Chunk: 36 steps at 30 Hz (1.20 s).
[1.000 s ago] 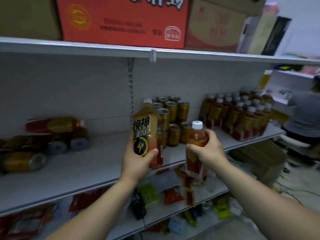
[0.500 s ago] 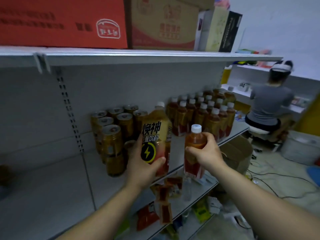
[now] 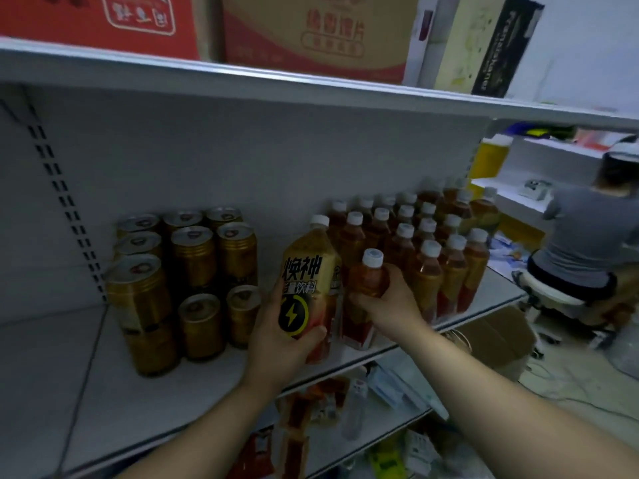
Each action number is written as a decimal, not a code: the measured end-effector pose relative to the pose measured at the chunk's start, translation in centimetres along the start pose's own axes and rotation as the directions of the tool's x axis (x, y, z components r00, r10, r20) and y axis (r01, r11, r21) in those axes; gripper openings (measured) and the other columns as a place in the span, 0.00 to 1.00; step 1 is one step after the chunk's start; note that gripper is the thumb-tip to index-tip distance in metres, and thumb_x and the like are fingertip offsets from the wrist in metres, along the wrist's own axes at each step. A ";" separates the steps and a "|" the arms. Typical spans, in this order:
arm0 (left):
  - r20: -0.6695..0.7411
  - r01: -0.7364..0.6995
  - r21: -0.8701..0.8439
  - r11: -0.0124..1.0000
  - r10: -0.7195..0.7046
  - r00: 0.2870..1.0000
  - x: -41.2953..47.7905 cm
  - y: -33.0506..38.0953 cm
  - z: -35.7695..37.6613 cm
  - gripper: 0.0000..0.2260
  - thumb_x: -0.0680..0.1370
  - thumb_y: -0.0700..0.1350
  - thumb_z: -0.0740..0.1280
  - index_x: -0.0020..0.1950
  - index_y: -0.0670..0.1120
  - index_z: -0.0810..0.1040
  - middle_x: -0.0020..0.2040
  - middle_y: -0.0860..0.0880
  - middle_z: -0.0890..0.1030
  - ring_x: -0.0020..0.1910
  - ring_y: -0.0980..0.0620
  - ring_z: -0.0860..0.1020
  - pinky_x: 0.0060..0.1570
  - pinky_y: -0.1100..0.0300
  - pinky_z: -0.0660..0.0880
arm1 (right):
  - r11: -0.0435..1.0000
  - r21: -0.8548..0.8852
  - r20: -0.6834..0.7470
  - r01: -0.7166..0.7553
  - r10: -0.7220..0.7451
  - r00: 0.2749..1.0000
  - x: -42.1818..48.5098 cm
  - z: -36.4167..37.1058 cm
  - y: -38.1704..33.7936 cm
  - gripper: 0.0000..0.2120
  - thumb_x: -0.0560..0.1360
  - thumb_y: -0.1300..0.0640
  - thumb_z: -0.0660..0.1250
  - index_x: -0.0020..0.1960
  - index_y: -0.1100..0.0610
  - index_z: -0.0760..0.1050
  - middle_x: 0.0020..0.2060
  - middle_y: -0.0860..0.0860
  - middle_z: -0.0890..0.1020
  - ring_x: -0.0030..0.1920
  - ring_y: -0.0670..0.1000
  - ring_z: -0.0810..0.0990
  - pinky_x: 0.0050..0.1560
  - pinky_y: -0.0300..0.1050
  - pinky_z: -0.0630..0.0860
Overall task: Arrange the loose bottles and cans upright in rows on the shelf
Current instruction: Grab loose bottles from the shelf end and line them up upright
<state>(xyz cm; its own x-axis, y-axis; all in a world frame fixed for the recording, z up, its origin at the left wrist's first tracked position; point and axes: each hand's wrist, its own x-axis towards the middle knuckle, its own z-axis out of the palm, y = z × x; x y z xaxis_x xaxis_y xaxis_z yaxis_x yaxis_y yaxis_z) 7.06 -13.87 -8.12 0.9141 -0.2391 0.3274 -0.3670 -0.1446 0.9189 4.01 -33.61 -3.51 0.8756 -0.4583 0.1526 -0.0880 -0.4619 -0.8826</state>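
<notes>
**Amber drinks in both hands at the shelf front**

Gold cans (image 3: pixel 193 261) stand upright in a block at the back and middle of the white shelf (image 3: pixel 121 402), some stacked two high, with two shorter ones at the front. To their right, amber bottles with white caps (image 3: pixel 427 247) stand in tidy rows that run to the shelf's right end.

Between these two groups, the left hand (image 3: pixel 276 347) grips a yellow-labelled bottle (image 3: pixel 309 271) low on its body, with fingers curled round the black lightning badge. The bottle is upright, leaning slightly right. Just beside it, the right hand (image 3: pixel 392 307) is wrapped round the shoulder of a red-labelled bottle (image 3: pixel 364 285), also upright. The two bottles touch or nearly touch. Both bases sit near the shelf's front edge (it is not clear whether either is resting on the shelf).

On the shelf above are a red carton (image 3: pixel 96 22), a tan carton (image 3: pixel 311 36) and a few slim boxes (image 3: pixel 484 46). The lower shelf (image 3: pixel 390 420) holds a jumble of packets and a clear bottle. At the far right, a person in a grey top (image 3: pixel 587 236) sits on a stool facing away, with an open cardboard box (image 3: pixel 498 337) on the floor nearby.
</notes>
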 end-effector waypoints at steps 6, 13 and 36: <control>-0.155 0.098 0.121 0.988 -0.078 0.985 -0.8 -1.0 3.8 0.40 0.62 0.56 0.75 0.71 0.56 0.63 0.64 0.51 0.73 0.62 0.53 0.73 0.59 0.49 0.74 | 0.986 0.005 0.217 0.166 -0.163 0.962 3.1 -1.6 1.8 0.29 0.68 0.51 0.75 0.65 0.42 0.66 0.56 0.40 0.75 0.57 0.44 0.73 0.54 0.41 0.69; -0.190 0.035 0.235 0.971 0.011 0.982 -1.5 -0.2 5.1 0.40 0.62 0.56 0.75 0.65 0.72 0.55 0.60 0.67 0.68 0.59 0.69 0.69 0.51 0.75 0.66 | 0.971 -0.107 0.196 0.212 -0.188 0.962 3.4 -1.9 2.5 0.39 0.72 0.53 0.72 0.76 0.51 0.55 0.72 0.52 0.63 0.71 0.53 0.62 0.69 0.44 0.59; -0.039 0.012 0.202 0.979 -0.004 0.999 0.6 1.5 2.0 0.25 0.78 0.56 0.57 0.73 0.49 0.62 0.72 0.48 0.66 0.70 0.53 0.64 0.63 0.61 0.60 | 0.990 0.088 0.011 0.106 -0.107 0.994 -4.5 -3.6 1.5 0.35 0.58 0.32 0.70 0.63 0.30 0.62 0.51 0.27 0.72 0.54 0.39 0.74 0.52 0.40 0.73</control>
<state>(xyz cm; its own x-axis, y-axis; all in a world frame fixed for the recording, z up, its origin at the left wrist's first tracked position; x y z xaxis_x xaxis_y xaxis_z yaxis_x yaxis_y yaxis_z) 6.70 -16.17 -6.98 0.9218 -0.2004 0.3318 -0.3829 -0.3384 0.8596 -1.79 -35.01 -3.94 0.8850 -0.3979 0.2418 0.0474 -0.4395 -0.8970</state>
